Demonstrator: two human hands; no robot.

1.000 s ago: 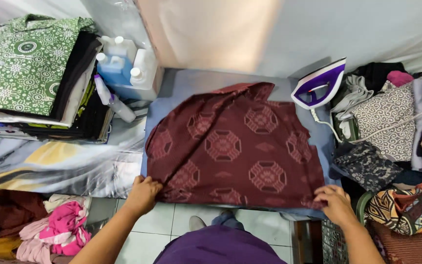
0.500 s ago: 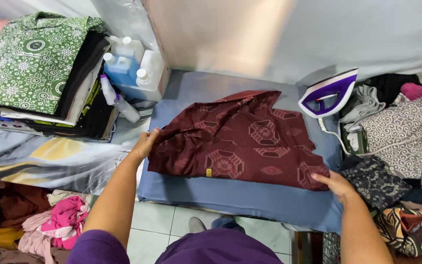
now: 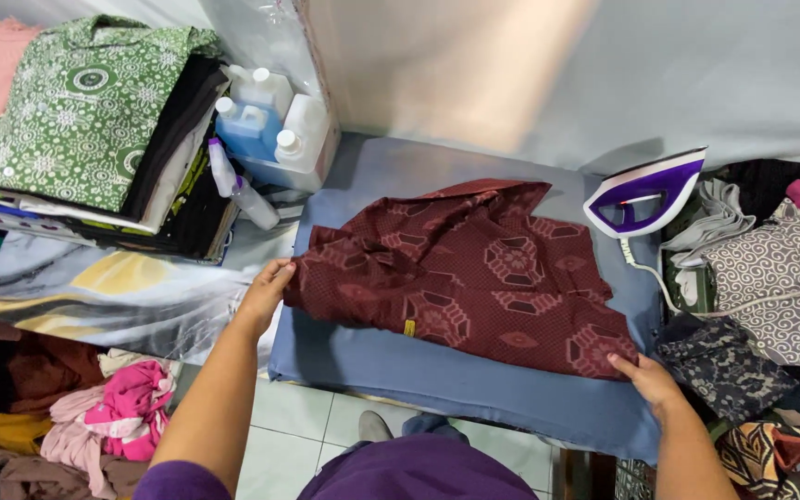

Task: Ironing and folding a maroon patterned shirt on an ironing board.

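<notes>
Since the earlier frame the near edge of the maroon patterned shirt [image 3: 474,273] has been carried away from the person, and the garment is now lying folded across the middle of the blue padded ironing board [image 3: 437,375], leaving a bare strip of blue along the near side. The left hand [image 3: 264,294] is gripping the shirt's left edge, fingers curled over the cloth and pinching it. The right hand [image 3: 648,378] is pressing on the near right corner, fingers close together on the fabric. A small yellow tag [image 3: 410,328] is showing at the shirt's near fold.

Beyond the board's left end, a cluster of plastic bottles [image 3: 266,116] is standing: a blue jug with a white cap and white jugs beside it, and a clear spray bottle [image 3: 238,190] is lying tilted just in front. A green printed shirt [image 3: 71,106] is topping a stack of folded clothes at far left. A purple and white iron [image 3: 643,196] is resting on its heel at the board's right end, its white cord trailing over a grey swirl-patterned cloth [image 3: 775,278]. Pink crumpled clothing [image 3: 131,407] is lying low at left.
</notes>
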